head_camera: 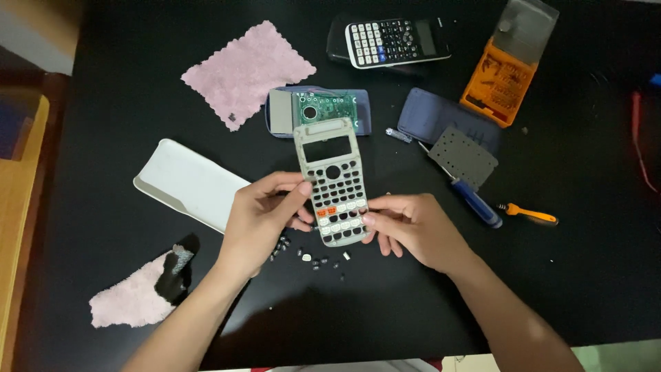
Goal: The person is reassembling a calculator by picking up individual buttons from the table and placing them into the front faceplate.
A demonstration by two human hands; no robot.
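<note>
both hands hold a grey calculator front shell (334,182) above the black table (385,303), left hand (265,217) pinching its left edge, right hand (413,231) gripping its lower right corner; its long axis runs away from the person, window end farthest, tilted slightly left.

Dark rectangular screen (425,37) on the black calculator (398,43) at the table's far edge

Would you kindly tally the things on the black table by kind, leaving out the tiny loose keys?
Pink cloths: 2
Screwdrivers: 2
Whole calculators: 1
Calculator front covers, held in both hands: 1
Circuit boards: 1
Orange bit cases: 1
White trays: 1
Total: 9
</note>
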